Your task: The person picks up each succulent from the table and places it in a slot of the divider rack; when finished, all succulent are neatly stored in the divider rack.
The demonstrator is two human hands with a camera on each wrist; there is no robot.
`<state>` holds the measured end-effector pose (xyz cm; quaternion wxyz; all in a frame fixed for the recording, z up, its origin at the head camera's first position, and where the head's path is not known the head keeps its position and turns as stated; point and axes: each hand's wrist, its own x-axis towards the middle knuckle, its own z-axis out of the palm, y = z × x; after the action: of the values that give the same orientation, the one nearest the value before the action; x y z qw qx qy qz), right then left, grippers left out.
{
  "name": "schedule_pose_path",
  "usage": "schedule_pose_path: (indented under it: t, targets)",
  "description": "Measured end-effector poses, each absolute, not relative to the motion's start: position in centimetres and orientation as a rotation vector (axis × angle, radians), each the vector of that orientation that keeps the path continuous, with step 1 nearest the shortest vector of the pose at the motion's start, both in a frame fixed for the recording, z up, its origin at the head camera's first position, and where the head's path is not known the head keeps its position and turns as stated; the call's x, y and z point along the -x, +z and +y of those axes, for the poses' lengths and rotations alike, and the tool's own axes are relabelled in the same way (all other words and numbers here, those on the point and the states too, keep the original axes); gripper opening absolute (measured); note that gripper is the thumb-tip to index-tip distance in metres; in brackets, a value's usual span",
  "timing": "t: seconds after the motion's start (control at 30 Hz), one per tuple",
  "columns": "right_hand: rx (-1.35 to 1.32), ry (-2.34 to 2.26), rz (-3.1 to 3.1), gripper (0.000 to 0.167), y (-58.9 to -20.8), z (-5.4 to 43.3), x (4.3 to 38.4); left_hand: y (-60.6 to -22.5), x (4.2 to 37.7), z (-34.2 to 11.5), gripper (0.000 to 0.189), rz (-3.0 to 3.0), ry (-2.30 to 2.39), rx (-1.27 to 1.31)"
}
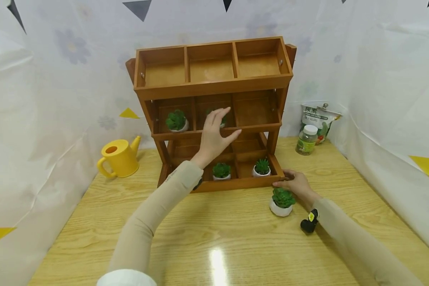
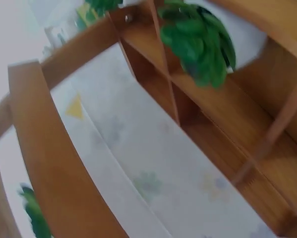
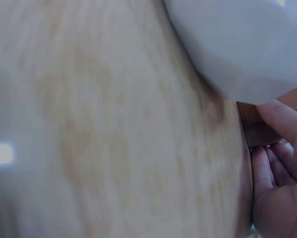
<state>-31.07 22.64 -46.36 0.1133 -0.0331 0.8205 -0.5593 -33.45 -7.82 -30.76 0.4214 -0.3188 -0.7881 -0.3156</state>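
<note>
A three-tier wooden shelf (image 1: 214, 85) with compartments stands at the back of the table. My left hand (image 1: 214, 137) is in front of the middle tier, thumb spread from the fingers, holding nothing. Behind its fingers, a potted succulent (image 1: 222, 122) in the middle compartment is partly hidden. To its left sits another potted succulent (image 1: 176, 121). My right hand (image 1: 297, 184) grips the shelf's bottom front right corner, thumb in front; its fingers (image 3: 267, 171) curl around the wood in the right wrist view. Close beside it, a succulent in a white pot (image 1: 281, 201) stands on the table.
On the bottom tier stand two succulents, one in the middle (image 1: 221, 171) and one at right (image 1: 262, 167). A yellow watering can (image 1: 123, 158) is left of the shelf. At the back right are a lidded jar (image 1: 306, 141) and a printed bag (image 1: 319, 119). White fabric (image 1: 386, 99) encloses the table.
</note>
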Motion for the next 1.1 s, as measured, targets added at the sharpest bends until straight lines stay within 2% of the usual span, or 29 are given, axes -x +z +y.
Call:
schedule_pose_path:
  t: [0.33,0.5,0.7,0.93,1.1]
  targets:
    - [0.055,-1.778,2.269,0.092,-46.4,22.5,31.1,-33.5,30.1,-3.7,0.072,-2.093,-0.883,1.077]
    - [0.047,-1.802,2.24,0.091,-46.3,22.3,31.1,-35.9,28.9,-2.2,0.076,-2.343,-0.945,1.109]
    - [0.092,-1.745,2.342,0.075,-46.3,22.5,31.1,-38.2,28.0,-0.4,0.084,-2.596,-1.002,1.134]
    - [0.09,-1.919,2.153,0.079,-46.7,22.5,31.1,-40.3,27.2,1.3,0.099,-2.821,-1.022,1.189]
    - [0.083,-1.933,2.148,0.076,-46.7,22.4,31.1,-41.5,26.8,1.9,0.105,-2.946,-0.998,1.2]
